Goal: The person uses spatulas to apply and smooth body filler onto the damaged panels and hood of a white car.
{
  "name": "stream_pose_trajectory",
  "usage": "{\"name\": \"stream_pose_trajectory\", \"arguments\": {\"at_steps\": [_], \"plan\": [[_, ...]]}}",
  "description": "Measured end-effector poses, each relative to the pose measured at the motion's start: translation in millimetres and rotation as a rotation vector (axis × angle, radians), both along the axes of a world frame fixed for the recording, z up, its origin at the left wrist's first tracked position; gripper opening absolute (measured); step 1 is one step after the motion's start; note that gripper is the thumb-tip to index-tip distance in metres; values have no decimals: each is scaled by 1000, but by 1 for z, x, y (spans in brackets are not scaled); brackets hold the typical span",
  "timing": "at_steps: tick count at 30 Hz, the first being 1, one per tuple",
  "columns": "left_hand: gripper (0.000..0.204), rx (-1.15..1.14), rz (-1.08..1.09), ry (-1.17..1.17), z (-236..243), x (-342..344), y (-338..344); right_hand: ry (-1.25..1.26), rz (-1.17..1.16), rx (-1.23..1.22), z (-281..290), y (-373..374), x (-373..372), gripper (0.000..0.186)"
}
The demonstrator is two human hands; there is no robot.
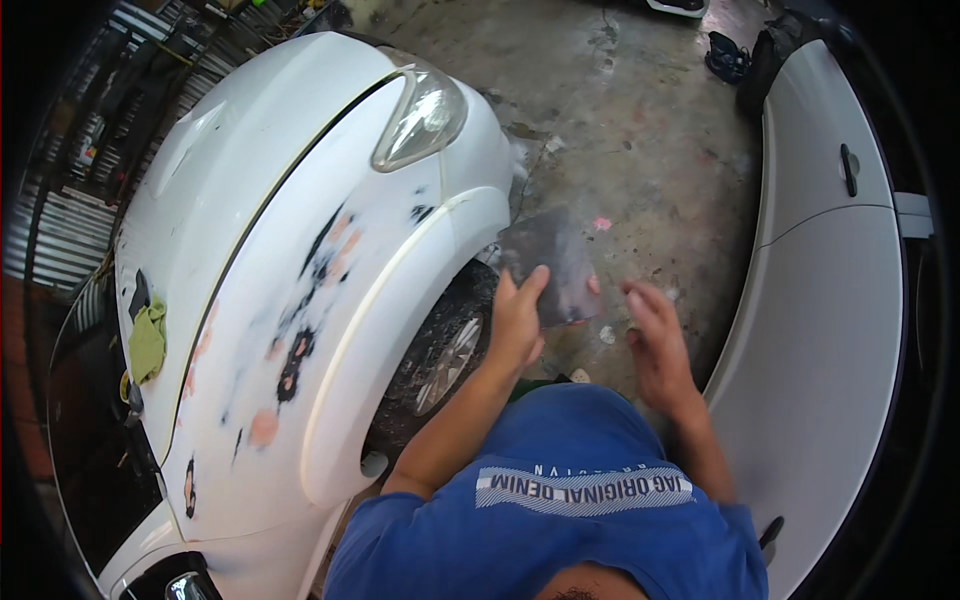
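My left hand (517, 317) grips a thin, dark grey square sheet (557, 258), its thumb lying on the face, with a small pink patch near the sheet's right edge. My right hand (655, 350) is just right of the sheet, not touching it, fingers loosely bent and apart, slightly blurred. To my left is a white car fender (260, 400) with patches of black, grey and pinkish filler. Below the sheet and left of my hands, the wheel (440, 370) shows under the arch.
A green cloth (148, 342) lies on the car near the windscreen. A second white car's doors (810, 350) run along my right. Dark bags (728, 58) sit beyond it. Between the cars is a stained concrete floor (640, 130). Corrugated metal (45, 245) stands at the far left.
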State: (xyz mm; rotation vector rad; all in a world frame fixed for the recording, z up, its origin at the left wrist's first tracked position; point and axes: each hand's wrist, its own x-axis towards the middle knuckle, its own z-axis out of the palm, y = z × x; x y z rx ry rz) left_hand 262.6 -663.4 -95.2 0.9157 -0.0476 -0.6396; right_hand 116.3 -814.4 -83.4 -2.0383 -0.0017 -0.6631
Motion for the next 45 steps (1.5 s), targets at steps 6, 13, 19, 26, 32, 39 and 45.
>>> {"name": "stream_pose_trajectory", "arguments": {"at_steps": [6, 13, 19, 26, 32, 39, 45], "plan": [[35, 78, -2, 14, -29, -4, -91, -42, -48, -343, -31, -60, 0, 55], [37, 45, -89, 45, -19, 39, -155, 222, -251, -314, -98, -147, 10, 58], [41, -19, -289, -130, -24, 158, -214, 423, -425, 107, -112, -215, 43, 42], [47, 46, -455, 98, -63, 240, -250, 194, -413, 682, -20, -301, 219, 57], [45, 42, -572, 68, -22, 330, -275, 322, -406, -133, 18, -362, 365, 64], [43, 134, -389, -12, -13, 429, -297, 356, -135, -538, 9, -365, 465, 74], [45, 233, -98, 6, -28, 490, -312, 342, 95, -584, -4, -377, 524, 71]]}}
